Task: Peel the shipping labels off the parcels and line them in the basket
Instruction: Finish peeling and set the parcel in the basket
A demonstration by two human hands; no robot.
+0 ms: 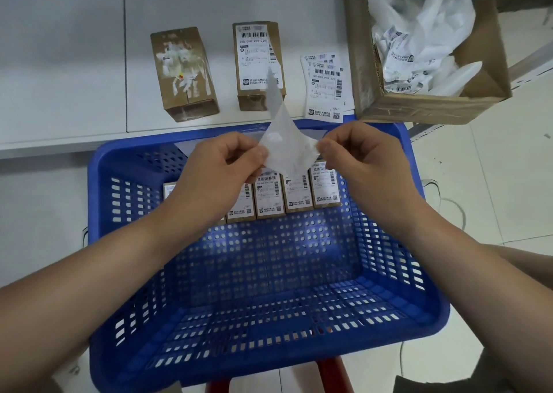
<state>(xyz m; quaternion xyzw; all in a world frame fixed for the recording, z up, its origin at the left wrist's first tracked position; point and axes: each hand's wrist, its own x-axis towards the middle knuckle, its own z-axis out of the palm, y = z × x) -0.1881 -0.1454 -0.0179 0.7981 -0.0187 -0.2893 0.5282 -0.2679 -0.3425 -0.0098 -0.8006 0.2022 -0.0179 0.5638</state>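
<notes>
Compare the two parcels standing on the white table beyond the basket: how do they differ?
The left parcel has a bare top with torn white label residue; the right parcel carries a full printed shipping label. The left parcel sits skewed, the right parcel squarer to the table edge. Both are brown cardboard boxes, untouched by either hand.

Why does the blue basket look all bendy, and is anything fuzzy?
Head view: the wide lens bows the basket rims and the table edge into curves; the sheet both hands pinch is a bit blurred; soft even light, faint shadows, small print on the parcels unreadable.
</notes>
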